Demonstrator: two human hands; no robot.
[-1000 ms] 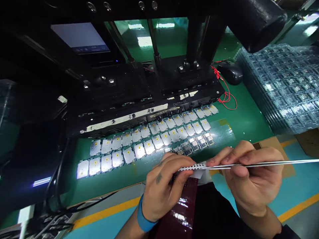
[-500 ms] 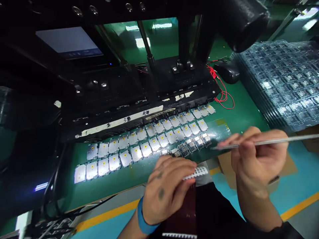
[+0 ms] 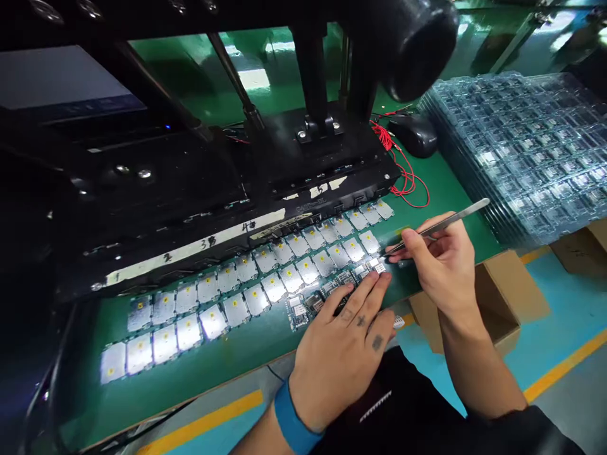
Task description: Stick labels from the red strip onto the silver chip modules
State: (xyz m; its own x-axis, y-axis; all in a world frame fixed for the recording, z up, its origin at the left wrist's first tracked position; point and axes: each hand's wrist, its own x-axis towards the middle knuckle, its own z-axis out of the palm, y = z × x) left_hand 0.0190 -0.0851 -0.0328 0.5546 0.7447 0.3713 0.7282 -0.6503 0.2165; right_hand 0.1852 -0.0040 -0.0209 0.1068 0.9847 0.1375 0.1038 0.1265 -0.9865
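Note:
My left hand [image 3: 348, 335] lies flat, fingers stretched out, on a short row of dark circuit modules [image 3: 308, 308] at the front of the green mat. My right hand [image 3: 439, 262] pinches metal tweezers [image 3: 439, 227], their tips down at the small module [image 3: 378, 266] at the right end of that row, just past my left fingertips. Behind them lie rows of silver shielded modules [image 3: 265, 278] with yellow dots. A blue band is on my left wrist.
A black test fixture [image 3: 213, 189] with a taped, numbered front edge stands behind the modules, with red wires [image 3: 403, 170] and a black mouse [image 3: 417, 136] to its right. Stacked clear blister trays [image 3: 526, 148] fill the right side. An open cardboard box [image 3: 497, 297] sits under my right wrist.
My left hand let go of the white perforated strip and moved forward to lie flat on the dark modules. My right hand brought the tweezers down and left to the end module.

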